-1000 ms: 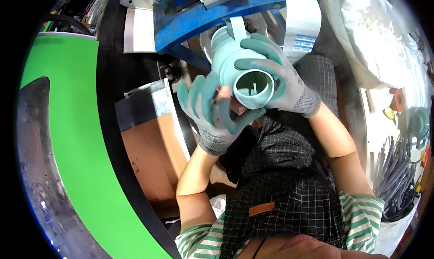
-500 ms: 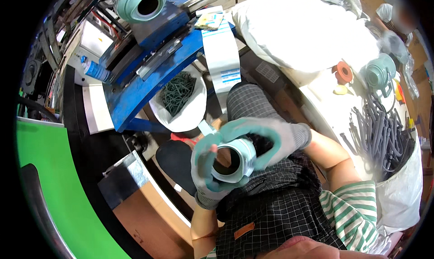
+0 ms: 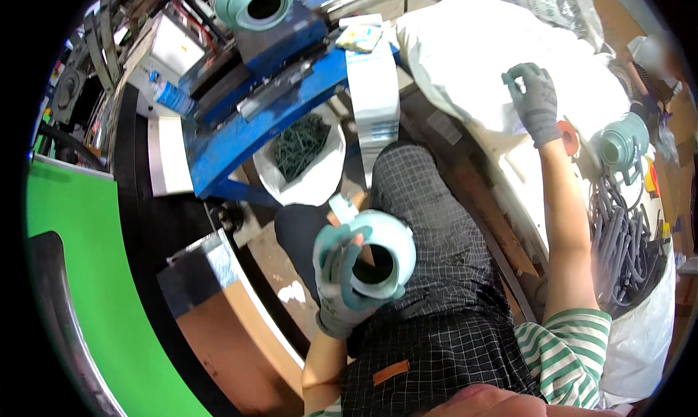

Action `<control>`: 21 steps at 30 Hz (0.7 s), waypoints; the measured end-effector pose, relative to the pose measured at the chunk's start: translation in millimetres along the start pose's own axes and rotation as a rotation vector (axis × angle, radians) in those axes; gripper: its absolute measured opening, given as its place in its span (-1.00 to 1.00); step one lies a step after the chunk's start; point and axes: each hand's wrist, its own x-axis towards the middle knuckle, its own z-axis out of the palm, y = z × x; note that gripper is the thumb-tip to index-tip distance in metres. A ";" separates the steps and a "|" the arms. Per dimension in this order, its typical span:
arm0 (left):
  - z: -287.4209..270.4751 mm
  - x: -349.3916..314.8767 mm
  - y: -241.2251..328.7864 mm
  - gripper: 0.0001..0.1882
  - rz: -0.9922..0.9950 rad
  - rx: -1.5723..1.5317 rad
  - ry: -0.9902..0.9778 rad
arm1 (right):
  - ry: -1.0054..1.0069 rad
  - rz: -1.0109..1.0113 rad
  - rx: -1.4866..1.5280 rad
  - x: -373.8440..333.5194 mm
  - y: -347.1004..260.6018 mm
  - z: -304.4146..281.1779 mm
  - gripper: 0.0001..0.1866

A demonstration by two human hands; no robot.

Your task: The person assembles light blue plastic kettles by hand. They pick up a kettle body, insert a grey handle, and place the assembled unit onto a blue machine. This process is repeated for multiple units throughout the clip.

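Observation:
A hollow teal jug-like plastic body (image 3: 396,246) rests over my lap, its round opening facing up and a small tab at its far left. My left hand (image 3: 342,275), in a grey and teal work glove, is wrapped around its left side, with a bare fingertip showing at the rim. My right hand (image 3: 534,101), gloved the same way, is stretched out to the far right, over the edge of a white sack (image 3: 465,53). Its fingers are half curled and apart, with nothing visible in them. Close to its wrist lies an orange-red ring-shaped part (image 3: 568,138).
On the blue bench (image 3: 240,137) at the far left sits another teal body (image 3: 251,6). A white bag of dark green strips (image 3: 302,148) stands below. To the right are a teal jug (image 3: 624,141), a bundle of grey straps (image 3: 618,235) and a green panel (image 3: 73,271) far left.
My right hand has let go of the teal body and moved far right, over the white sack. My left hand still holds the body on my lap. The view has shifted slightly.

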 end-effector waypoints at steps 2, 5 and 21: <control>-0.1 -7.9 -2.3 0.08 0.004 0.168 -0.032 | -0.027 0.170 0.206 -9.3 -31.3 -10.8 -0.81; 7.3 -14.4 -7.9 0.08 0.031 0.181 0.088 | -0.235 0.097 0.974 -42.7 -89.8 -20.0 -0.76; -22.8 -21.7 -25.5 -0.53 0.084 0.334 -0.167 | -0.525 -1.059 0.732 -110.7 -236.3 -64.4 -0.56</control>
